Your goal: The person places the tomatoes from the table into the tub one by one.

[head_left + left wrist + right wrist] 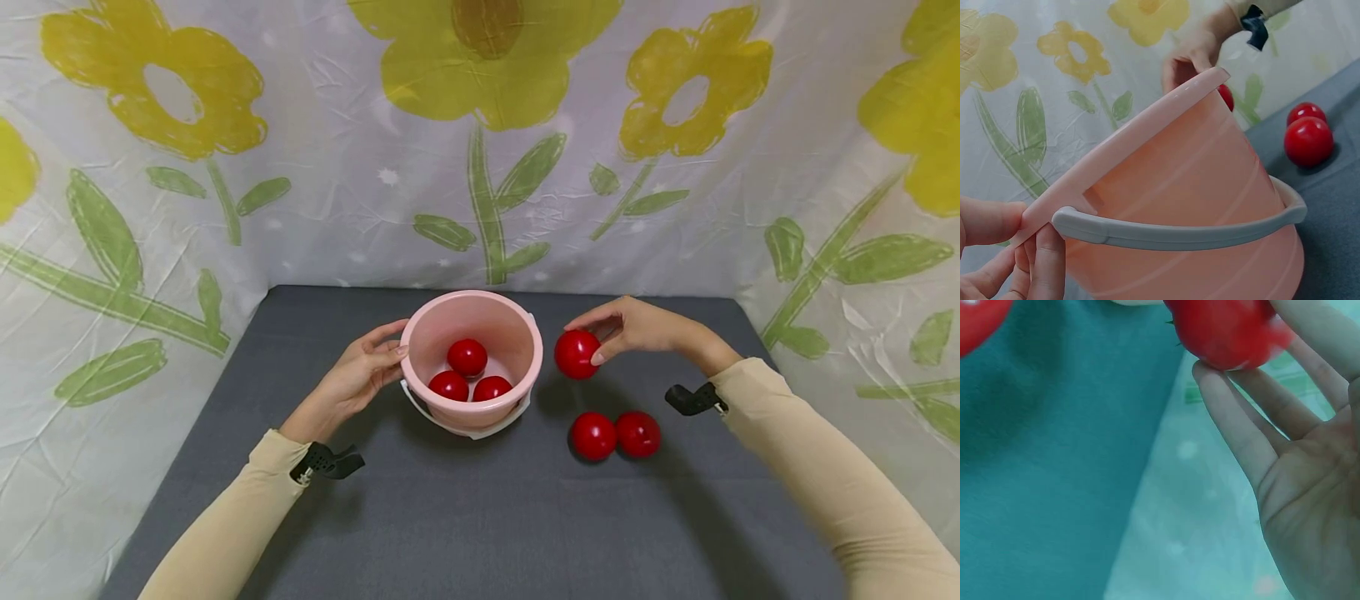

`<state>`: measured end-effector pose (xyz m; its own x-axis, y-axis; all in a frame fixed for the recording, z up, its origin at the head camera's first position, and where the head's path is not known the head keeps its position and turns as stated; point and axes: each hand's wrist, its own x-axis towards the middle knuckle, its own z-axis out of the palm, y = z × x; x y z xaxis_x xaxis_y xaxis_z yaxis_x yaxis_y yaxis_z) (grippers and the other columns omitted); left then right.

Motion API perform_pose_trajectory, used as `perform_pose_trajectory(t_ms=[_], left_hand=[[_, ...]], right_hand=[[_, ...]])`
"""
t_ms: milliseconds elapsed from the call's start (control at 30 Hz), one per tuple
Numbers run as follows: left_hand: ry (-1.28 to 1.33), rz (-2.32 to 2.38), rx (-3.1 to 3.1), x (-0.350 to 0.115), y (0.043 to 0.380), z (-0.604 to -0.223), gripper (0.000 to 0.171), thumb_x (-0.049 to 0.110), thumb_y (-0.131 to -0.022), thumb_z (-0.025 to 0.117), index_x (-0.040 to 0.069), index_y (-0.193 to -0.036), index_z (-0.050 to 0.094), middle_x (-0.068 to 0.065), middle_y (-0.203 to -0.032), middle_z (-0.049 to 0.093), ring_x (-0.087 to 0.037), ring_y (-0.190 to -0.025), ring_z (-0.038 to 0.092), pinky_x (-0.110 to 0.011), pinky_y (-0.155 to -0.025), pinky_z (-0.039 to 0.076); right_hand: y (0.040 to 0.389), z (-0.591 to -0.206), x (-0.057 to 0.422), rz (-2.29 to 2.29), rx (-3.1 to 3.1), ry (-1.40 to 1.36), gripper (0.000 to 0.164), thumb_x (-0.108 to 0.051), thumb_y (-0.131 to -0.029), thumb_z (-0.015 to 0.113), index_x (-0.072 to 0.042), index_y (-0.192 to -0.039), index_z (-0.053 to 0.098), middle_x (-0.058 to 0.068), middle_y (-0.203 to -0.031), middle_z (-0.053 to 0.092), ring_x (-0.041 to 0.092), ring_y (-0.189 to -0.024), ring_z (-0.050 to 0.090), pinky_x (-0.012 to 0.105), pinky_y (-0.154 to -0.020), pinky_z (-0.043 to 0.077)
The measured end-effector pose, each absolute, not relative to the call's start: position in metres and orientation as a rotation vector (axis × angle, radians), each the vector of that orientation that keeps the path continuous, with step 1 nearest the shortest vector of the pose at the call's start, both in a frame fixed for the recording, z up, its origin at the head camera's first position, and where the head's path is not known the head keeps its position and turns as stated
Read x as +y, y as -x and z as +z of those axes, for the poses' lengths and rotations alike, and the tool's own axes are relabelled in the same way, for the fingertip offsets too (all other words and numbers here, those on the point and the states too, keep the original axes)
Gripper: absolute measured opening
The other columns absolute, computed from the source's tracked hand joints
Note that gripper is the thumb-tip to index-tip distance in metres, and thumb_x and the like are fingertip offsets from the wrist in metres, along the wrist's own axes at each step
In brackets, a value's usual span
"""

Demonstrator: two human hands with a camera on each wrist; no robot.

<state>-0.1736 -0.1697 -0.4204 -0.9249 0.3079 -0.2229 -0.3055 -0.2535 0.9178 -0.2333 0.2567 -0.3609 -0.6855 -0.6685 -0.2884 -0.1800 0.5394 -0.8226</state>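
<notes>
A pink bucket [422, 350] with a pale handle [1179, 236] stands at the middle of the table, several red tomatoes being in view around it. My left hand [358, 375] pinches its rim at the left, thumb on one side and fingers on the other. Inside the bucket lie three tomatoes [467, 357]. Just right of the bucket, my right hand [633, 327] holds another tomato [576, 354] above the table between thumb and fingers. Small green tips show on this tomato [1225, 334] in the right wrist view.
Two more tomatoes lie side by side on the dark grey table [480, 517], one on the left [594, 436] and one on the right [638, 434], below my right hand. A pale cloth [337, 183] printed with yellow flowers hangs behind and beside the table.
</notes>
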Motion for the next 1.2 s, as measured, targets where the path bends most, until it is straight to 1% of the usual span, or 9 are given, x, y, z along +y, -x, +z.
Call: perform_pose_trajectory(t_ms=[233, 467, 633, 833, 1000, 1100, 1200], left_hand=[[-0.021, 2.219, 1.625, -0.17, 0.173, -0.419, 0.063, -0.004, -0.098, 0.051, 0.002, -0.154, 0.024, -0.003, -0.107, 0.065, -0.006, -0.088, 0.069, -0.02, -0.076, 0.06], [-0.02, 2.218, 1.623, -0.17, 0.173, -0.419, 0.063, -0.004, -0.097, 0.052, 0.002, -0.154, 0.024, 0.001, -0.102, 0.066, -0.006, -0.087, 0.07, -0.021, -0.076, 0.06], [-0.026, 2.213, 1.628, -0.17, 0.174, -0.421, 0.063, -0.004, -0.098, 0.051, 0.002, -0.154, 0.024, 0.003, -0.101, 0.067, -0.006, -0.087, 0.07, -0.021, -0.076, 0.06], [-0.018, 2.231, 1.607, -0.17, 0.174, -0.421, 0.063, -0.004, -0.097, 0.053, 0.002, -0.153, 0.025, -0.001, -0.103, 0.066, -0.006, -0.086, 0.07, -0.021, -0.076, 0.061], [-0.016, 2.237, 1.601, -0.17, 0.173, -0.42, 0.063, -0.004, -0.097, 0.053, 0.002, -0.153, 0.025, -0.002, -0.104, 0.065, -0.006, -0.086, 0.07, -0.021, -0.075, 0.061], [-0.019, 2.236, 1.607, -0.17, 0.173, -0.42, 0.063, -0.004, -0.097, 0.054, 0.003, -0.153, 0.025, -0.003, -0.105, 0.065, -0.006, -0.086, 0.07, -0.021, -0.076, 0.061], [-0.017, 2.238, 1.607, -0.171, 0.172, -0.421, 0.063, -0.003, -0.097, 0.055, 0.003, -0.153, 0.026, -0.003, -0.105, 0.065, -0.007, -0.087, 0.07, -0.021, -0.076, 0.061]], right_hand=[[0.242, -0.335, 0.249, -1.021, 2.216, 0.725, 0.063, -0.016, -0.081, 0.082, -0.007, -0.138, 0.057, 0.017, -0.134, 0.063, 0.029, -0.113, 0.065, 0.033, -0.086, 0.061], [0.249, -0.311, 0.233, -1.017, 2.239, 0.797, 0.059, -0.013, -0.082, 0.08, -0.004, -0.136, 0.058, 0.018, -0.132, 0.064, 0.03, -0.115, 0.065, 0.034, -0.086, 0.061], [0.258, -0.299, 0.214, -0.968, 2.243, 0.885, 0.056, -0.012, -0.082, 0.08, -0.006, -0.135, 0.061, 0.017, -0.13, 0.065, 0.03, -0.115, 0.065, 0.034, -0.088, 0.06], [0.266, -0.29, 0.187, -0.918, 2.224, 0.954, 0.055, -0.014, -0.083, 0.08, -0.009, -0.134, 0.062, 0.012, -0.131, 0.066, 0.027, -0.115, 0.065, 0.037, -0.089, 0.06], [0.273, -0.284, 0.164, -0.878, 2.178, 1.01, 0.053, -0.013, -0.084, 0.078, -0.009, -0.135, 0.062, 0.011, -0.131, 0.066, 0.027, -0.118, 0.064, 0.038, -0.092, 0.059], [0.278, -0.28, 0.151, -0.856, 2.149, 1.024, 0.052, -0.011, -0.085, 0.077, -0.009, -0.135, 0.061, 0.012, -0.131, 0.066, 0.027, -0.118, 0.064, 0.038, -0.093, 0.059], [0.282, -0.279, 0.139, -0.826, 2.137, 1.002, 0.053, -0.012, -0.085, 0.077, -0.011, -0.136, 0.061, 0.01, -0.132, 0.066, 0.026, -0.119, 0.065, 0.037, -0.096, 0.058]])
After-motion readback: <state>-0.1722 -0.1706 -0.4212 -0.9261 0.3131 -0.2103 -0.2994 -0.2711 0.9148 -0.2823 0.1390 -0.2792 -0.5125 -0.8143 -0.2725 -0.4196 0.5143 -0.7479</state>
